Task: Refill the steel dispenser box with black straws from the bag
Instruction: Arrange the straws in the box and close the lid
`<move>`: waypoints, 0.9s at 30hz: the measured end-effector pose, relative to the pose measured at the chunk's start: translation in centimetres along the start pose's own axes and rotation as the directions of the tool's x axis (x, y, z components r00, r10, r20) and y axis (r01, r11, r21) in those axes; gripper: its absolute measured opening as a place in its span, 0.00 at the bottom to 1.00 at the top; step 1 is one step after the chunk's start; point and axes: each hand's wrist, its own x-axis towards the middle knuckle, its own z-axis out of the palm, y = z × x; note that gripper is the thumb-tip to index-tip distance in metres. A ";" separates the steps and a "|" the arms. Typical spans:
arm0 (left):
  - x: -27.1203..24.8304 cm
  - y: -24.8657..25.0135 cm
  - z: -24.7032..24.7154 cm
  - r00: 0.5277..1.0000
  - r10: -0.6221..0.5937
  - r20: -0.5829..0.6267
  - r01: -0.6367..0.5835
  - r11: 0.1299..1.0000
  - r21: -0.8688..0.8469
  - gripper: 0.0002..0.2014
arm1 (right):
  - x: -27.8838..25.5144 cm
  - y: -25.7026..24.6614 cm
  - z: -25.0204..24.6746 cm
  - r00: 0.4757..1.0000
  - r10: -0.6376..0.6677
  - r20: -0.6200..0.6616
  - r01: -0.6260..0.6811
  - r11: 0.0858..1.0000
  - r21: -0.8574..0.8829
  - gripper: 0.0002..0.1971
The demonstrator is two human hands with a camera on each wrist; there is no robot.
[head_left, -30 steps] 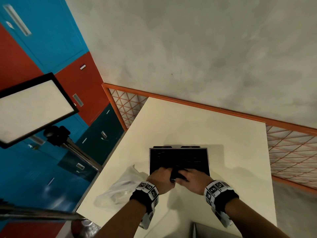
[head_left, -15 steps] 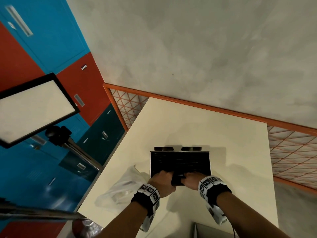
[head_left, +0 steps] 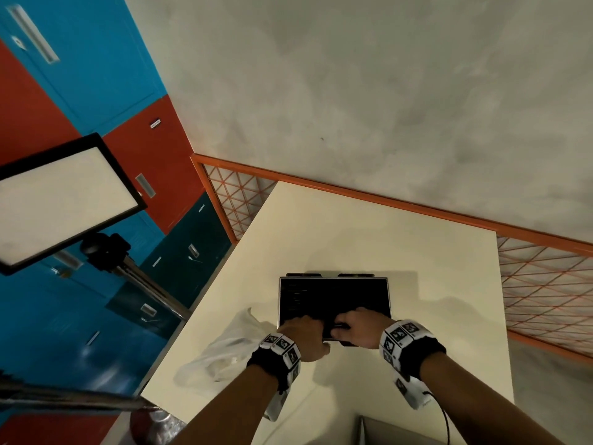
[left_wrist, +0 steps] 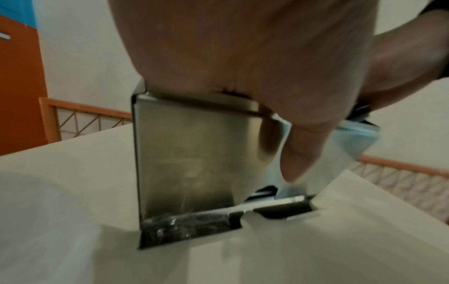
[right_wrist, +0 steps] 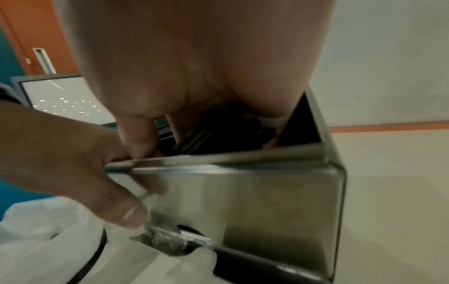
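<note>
The steel dispenser box (head_left: 389, 298) stands open-topped in the middle of the cream table, full of black straws (head_left: 321, 300). My left hand (head_left: 301, 335) grips the box's near rim, thumb down the front wall (left_wrist: 189, 153) and fingers curled over the top. My right hand (head_left: 356, 329) reaches over the same rim, its fingers curled down among the black straws (right_wrist: 218, 138) inside. The white plastic bag (head_left: 221, 358) lies crumpled on the table just left of my left wrist. The bag's contents are hidden.
A lit panel on a stand (head_left: 61, 200) hangs off the table's left side, before blue and red lockers (head_left: 96, 75). An orange railing (head_left: 385, 200) runs behind the table (head_left: 321, 236). A grey object (head_left: 417, 431) sits at the near edge.
My right hand has pushed further forward over the rim into the box. My left hand has stayed at the near rim. Box and bag have not moved.
</note>
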 end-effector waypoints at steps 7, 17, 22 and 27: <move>1.0 0.3 -2.2 0.995 0.063 0.076 -0.060 0.997 -0.038 0.18 | 0.2 0.6 -1.8 0.998 -0.059 0.024 0.060 0.997 -0.048 0.32; 1.8 -0.4 -4.5 0.971 0.129 -0.201 -0.151 0.984 -0.095 0.26 | -1.3 1.8 -5.3 0.983 -0.047 -0.175 0.047 0.999 0.000 0.12; 2.2 -0.7 -5.0 0.965 0.116 -0.235 -0.167 0.964 -0.209 0.24 | -1.4 3.4 -6.0 0.955 -0.004 -0.297 0.074 0.972 0.225 0.15; 3.0 0.1 -5.8 0.949 0.150 -0.277 -0.170 0.984 -0.050 0.18 | -1.8 3.5 -5.8 0.869 0.102 -0.484 0.241 0.767 0.595 0.15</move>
